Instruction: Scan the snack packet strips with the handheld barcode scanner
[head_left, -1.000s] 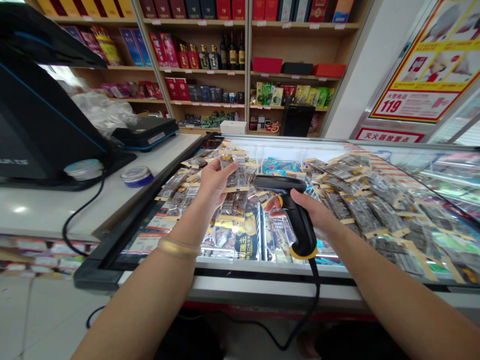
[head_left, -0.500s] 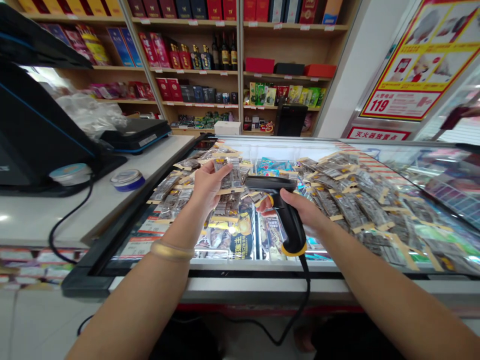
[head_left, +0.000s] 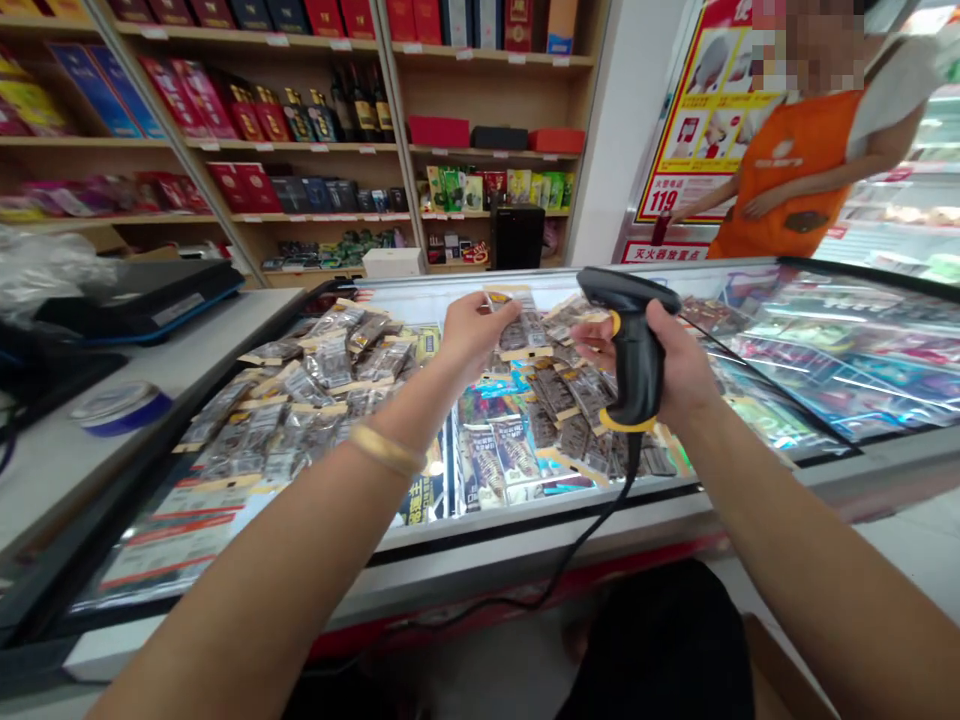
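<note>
Head view showed my left hand (head_left: 471, 335) with thumb and fingers nearly closed, pinching a clear packet (head_left: 523, 325) by its left side; my right hand (head_left: 686, 365) was partly closed around the neck of a black barcode scanner (head_left: 639, 365), thumb behind, fingertips loosely bent beyond the grip. The packet was above the far side of the chest freezer (head_left: 487, 550), left of the scanner's nose and apart from it; the left heap (head_left: 330, 355) and the right heap (head_left: 570, 400) held similar packets with tan strips.

I judged the packet light, its film slippery and apt to crease or glare, its strip a little stiffer; a flat pinch at the edge, clear of the print, seemed the best hold, and a hard squeeze might have crushed whatever was inside. The scanner looked rigid and heavier, its head likely to tip forward; I thought the handle just under the head the soundest place to grip, with the cord (head_left: 631, 475) hanging free below and likely to tug slightly.
</note>
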